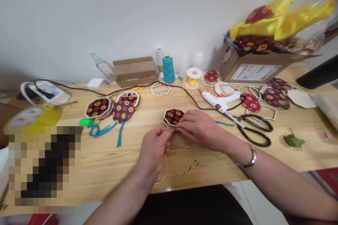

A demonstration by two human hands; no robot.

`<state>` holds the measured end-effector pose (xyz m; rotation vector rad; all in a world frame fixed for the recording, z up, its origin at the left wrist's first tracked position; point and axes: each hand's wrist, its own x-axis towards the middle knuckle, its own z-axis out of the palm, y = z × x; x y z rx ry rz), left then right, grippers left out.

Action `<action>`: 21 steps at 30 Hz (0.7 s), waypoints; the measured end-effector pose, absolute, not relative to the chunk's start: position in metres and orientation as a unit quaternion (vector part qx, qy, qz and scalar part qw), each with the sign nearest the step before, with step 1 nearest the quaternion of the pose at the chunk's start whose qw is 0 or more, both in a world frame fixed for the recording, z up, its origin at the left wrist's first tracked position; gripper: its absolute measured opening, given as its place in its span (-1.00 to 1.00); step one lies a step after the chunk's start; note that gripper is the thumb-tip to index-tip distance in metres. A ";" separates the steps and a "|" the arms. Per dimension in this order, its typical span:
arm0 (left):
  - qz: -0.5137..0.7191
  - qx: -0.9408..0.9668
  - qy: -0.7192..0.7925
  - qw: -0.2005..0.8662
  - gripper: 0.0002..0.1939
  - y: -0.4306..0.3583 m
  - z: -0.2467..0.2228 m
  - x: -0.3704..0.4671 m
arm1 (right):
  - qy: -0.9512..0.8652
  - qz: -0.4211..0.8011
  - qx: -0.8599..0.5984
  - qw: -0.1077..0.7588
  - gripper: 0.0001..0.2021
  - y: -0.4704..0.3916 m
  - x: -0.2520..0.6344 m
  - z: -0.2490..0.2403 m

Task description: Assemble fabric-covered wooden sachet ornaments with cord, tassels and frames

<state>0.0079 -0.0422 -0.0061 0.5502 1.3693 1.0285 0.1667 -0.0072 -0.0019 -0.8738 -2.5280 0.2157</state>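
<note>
In the middle of the head view is an octagonal fabric-covered piece (173, 116), dark with red and orange flower circles and a pale rim. My right hand (196, 128) grips its right side, fingers closed along the lower edge. My left hand (157, 144) pinches at that same lower edge, beside the right fingertips. A yellow cord (166, 168) hangs from under my left hand down to the table's front. What exactly lies between the left fingertips is covered by the fingers. A blue tassel strand (224, 123) sticks out behind my right wrist.
A stack of similar pieces (99, 108) and blue tassels (101, 130) lie to the left. Black-handled scissors (255, 130) and a white glue gun (220, 99) are at right, its black cable crossing behind. Thread spools (168, 70) and a cardboard box (250, 68) stand along the wall.
</note>
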 end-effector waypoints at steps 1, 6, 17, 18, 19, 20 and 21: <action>0.450 0.242 0.597 0.619 -0.75 -0.042 -0.006 0.008 | -0.918 0.077 -0.317 0.225 -0.71 -0.007 0.167 -0.002; 0.458 0.244 0.608 0.601 -0.75 -0.043 -0.008 0.011 | -0.922 0.060 -0.313 0.220 -0.72 -0.008 0.167 -0.002; 0.464 0.237 0.605 0.602 -0.78 -0.043 -0.008 0.012 | -0.935 0.003 -0.309 0.176 -0.86 -0.011 0.166 -0.011; 0.466 0.233 0.605 0.602 -0.77 -0.043 -0.007 0.012 | -0.935 0.002 -0.309 0.174 -0.86 -0.011 0.165 -0.010; 0.468 0.231 0.604 0.602 -0.77 -0.042 -0.007 0.012 | -0.935 0.001 -0.310 0.171 -0.86 -0.012 0.165 -0.010; 0.470 0.229 0.604 0.602 -0.77 -0.042 -0.007 0.012 | -0.936 -0.001 -0.311 0.168 -0.86 -0.012 0.164 -0.009; 0.471 0.227 0.603 0.603 -0.77 -0.042 -0.007 0.012 | -0.936 -0.003 -0.310 0.164 -0.85 -0.012 0.164 -0.009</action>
